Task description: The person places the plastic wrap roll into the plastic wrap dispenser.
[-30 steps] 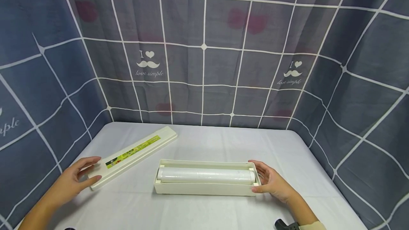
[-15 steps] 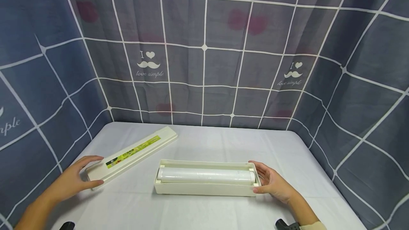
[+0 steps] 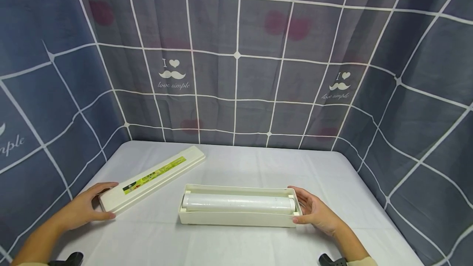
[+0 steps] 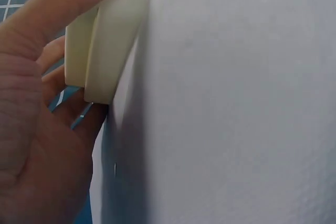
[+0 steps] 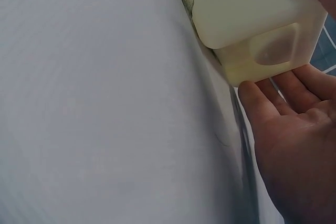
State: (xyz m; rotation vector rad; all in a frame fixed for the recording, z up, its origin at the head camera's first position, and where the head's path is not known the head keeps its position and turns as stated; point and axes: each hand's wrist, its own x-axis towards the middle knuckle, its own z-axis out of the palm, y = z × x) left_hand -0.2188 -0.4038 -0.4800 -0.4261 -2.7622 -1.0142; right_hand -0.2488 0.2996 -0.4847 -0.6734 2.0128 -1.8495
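A long off-white lid (image 3: 170, 175) with a green and yellow label lies slanted on the table at the left. My left hand (image 3: 84, 210) grips its near end, with the thumb on the front side and the fingers behind. That end of the lid (image 4: 113, 51) shows between thumb and fingers in the left wrist view. In front of me sits a matching open box (image 3: 236, 219), which holds a white, shiny wrapped roll (image 3: 240, 203). At the box's right end, my right hand (image 3: 320, 213) holds it between thumb and fingers. The box's end wall (image 5: 247, 59) has an oval mark in the right wrist view.
A white cloth covers the table (image 3: 281, 167). Dark checked curtains (image 3: 251, 77) stand behind it and on both sides. Black wrist mounts (image 3: 72, 259) show at the lower edge of the head view.
My left thumb has moved down and round the lid's near front corner, and the left forearm has shifted so its sleeve shows. The lid, the box and my right hand have barely moved.
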